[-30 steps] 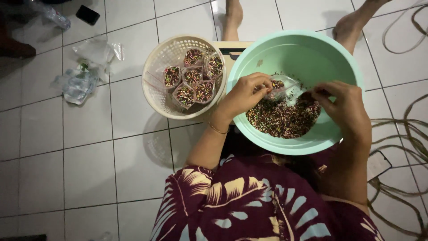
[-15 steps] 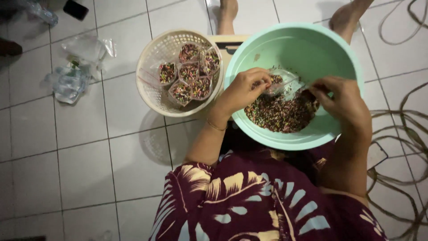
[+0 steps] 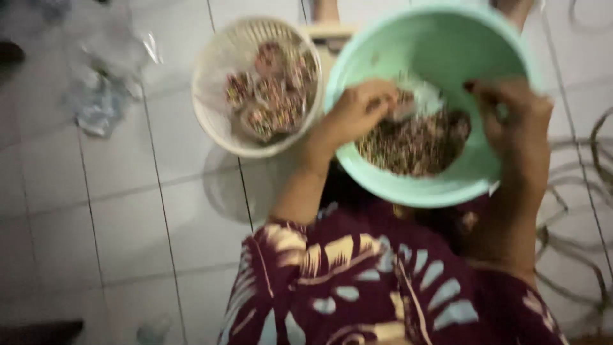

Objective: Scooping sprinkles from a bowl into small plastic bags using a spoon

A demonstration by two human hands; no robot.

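Your left hand (image 3: 361, 112) and right hand (image 3: 511, 118) pinch a small clear bag (image 3: 418, 102) over the loose mix (image 3: 415, 144) in the green bowl (image 3: 447, 45). The film looks thin and slippery; hold the rim.

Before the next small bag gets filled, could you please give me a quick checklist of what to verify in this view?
1. Mint-green basin sits within reach of both hands: ok.
2. Speckled mix left in the basin: ok, a heap covers the bottom.
3. Left hand on the small clear bag: ok, it seems to touch it; blur hides the grip.
4. Right hand over the mix: ok; what it holds, cannot tell.
5. Room in the white basket beside the basin: ok, filled packets take only part.
6. Bag mouth open: cannot tell, too blurred.
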